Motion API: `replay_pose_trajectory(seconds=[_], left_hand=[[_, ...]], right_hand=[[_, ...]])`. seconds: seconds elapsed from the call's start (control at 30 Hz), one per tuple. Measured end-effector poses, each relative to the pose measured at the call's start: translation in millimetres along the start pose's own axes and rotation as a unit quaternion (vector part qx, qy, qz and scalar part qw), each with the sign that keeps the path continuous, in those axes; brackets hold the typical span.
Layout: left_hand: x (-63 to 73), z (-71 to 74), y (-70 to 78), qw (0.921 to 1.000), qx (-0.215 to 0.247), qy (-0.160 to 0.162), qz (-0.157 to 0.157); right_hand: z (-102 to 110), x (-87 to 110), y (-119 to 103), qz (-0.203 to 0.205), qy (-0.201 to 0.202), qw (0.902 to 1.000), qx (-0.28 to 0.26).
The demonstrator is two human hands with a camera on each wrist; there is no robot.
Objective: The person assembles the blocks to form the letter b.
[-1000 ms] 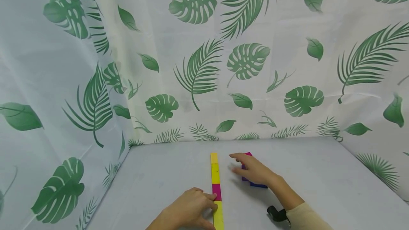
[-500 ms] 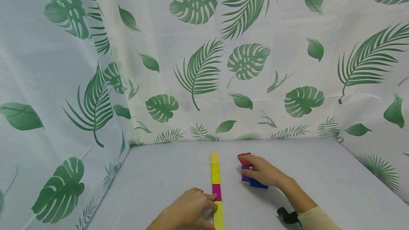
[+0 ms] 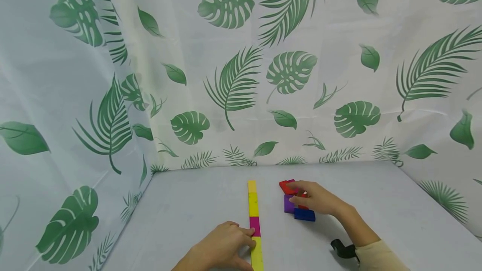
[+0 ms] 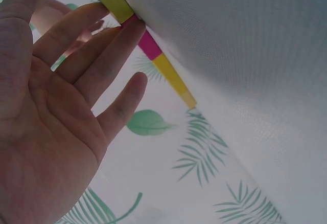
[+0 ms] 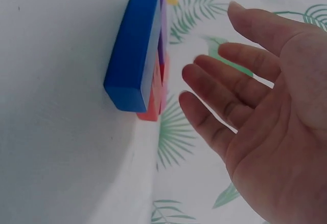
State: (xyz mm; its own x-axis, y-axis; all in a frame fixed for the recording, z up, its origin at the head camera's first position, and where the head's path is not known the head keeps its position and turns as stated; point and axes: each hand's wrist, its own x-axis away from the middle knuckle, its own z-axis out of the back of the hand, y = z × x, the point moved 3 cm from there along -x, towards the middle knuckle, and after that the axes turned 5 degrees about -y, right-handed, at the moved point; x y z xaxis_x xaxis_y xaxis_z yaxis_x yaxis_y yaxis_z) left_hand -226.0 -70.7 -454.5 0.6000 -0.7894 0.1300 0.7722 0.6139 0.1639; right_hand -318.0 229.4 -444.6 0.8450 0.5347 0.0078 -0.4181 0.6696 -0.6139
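A straight row of blocks runs away from me on the table: a long yellow block (image 3: 257, 254) nearest, a magenta block (image 3: 255, 226), another yellow block (image 3: 253, 205) and a paler yellow end block (image 3: 252, 186). My left hand (image 3: 226, 241) rests its fingertips along the row's left side, at the magenta and nearest yellow blocks; its fingers (image 4: 115, 55) look extended in the left wrist view. Over a cluster to the right hovers my right hand (image 3: 320, 199), fingers loosely spread and holding nothing. Below it lie a blue block (image 3: 304, 215), a purple block (image 3: 288, 205) and red blocks (image 3: 285, 187).
A bit of magenta block (image 3: 291, 181) shows behind the red. The pale table (image 3: 188, 204) meets a leaf-printed curtain (image 3: 233, 145) at the back and sides. A black wrist device (image 3: 342, 249) sits at the right sleeve (image 3: 380, 258).
My right hand has drawn back to the right over the cluster, uncovering the red and purple blocks. My left hand and the row have stayed put.
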Motion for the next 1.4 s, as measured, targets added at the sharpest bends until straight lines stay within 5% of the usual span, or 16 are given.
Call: replay_pose_trajectory(seconds=[0.37, 1.4], left_hand=[[0.7, -2.6, -1.1, 0.9995, -0.014, 0.018, -0.02], [-1.1, -1.7, -1.0, 1.0, -0.005, -0.002, 0.002]], right_hand=[[2, 2.4, 7, 0.025, -0.04, 0.9988, 0.009], [-6, 15.2, 10, 0.011, -0.084, 0.9961, 0.027]])
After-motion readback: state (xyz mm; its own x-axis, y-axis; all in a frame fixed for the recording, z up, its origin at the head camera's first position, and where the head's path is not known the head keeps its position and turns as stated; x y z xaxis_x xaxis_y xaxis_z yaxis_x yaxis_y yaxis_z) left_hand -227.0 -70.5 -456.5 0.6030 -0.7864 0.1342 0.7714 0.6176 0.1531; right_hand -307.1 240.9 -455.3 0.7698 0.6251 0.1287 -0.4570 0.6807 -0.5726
